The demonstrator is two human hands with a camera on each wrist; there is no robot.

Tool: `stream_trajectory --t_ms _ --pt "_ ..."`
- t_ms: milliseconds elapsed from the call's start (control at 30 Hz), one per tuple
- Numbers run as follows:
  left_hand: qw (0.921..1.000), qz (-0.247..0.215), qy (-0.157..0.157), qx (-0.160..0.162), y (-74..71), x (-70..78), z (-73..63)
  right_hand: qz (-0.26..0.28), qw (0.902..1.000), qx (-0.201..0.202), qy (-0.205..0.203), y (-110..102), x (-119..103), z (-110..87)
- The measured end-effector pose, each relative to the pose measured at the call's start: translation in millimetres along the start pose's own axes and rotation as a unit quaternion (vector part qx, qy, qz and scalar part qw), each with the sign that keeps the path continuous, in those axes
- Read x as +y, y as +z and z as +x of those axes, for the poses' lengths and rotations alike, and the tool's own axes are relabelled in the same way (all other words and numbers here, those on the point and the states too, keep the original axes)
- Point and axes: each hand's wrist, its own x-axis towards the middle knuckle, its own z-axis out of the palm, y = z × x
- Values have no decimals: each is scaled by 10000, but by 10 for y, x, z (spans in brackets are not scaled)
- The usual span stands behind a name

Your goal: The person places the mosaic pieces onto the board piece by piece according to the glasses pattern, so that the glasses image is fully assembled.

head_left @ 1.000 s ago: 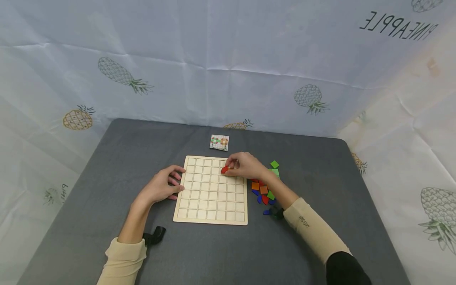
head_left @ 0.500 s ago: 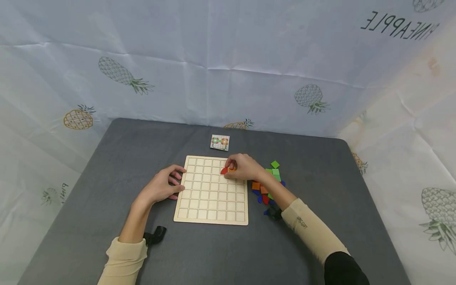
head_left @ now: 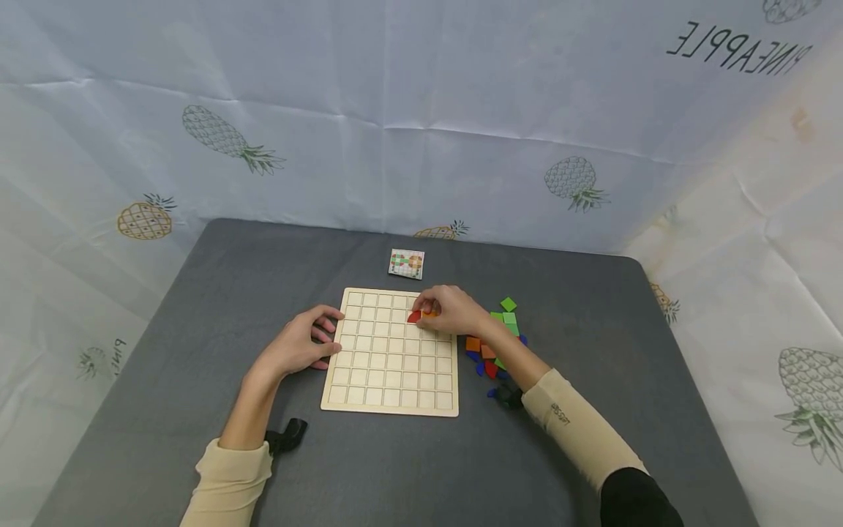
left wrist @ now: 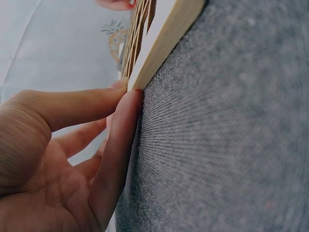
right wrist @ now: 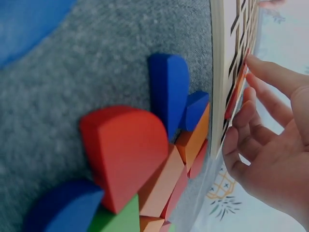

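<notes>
The left arm (head_left: 246,410), bare beyond the rolled cuff of a beige cloth sleeve (head_left: 227,476), reaches up towards one o'clock. From here I can see its bare left hand (head_left: 299,342) angled to two o'clock, the thumb (left wrist: 77,107) and a long finger (left wrist: 118,145) pinching near their tips. The right arm (head_left: 516,355), in a matching beige sleeve with black further back, slants between ten and eleven o'clock. Its bare right hand (head_left: 456,309) bends at the wrist, curved fingers (right wrist: 245,113) pointing to nine o'clock, thumb and forefinger pinching.
</notes>
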Motion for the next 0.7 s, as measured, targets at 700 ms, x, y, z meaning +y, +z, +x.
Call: stream_trajectory --t_ms 700 --pt "10000 -64 48 -52 -2 -10 6 609 9950 343 715 -438 443 -467"
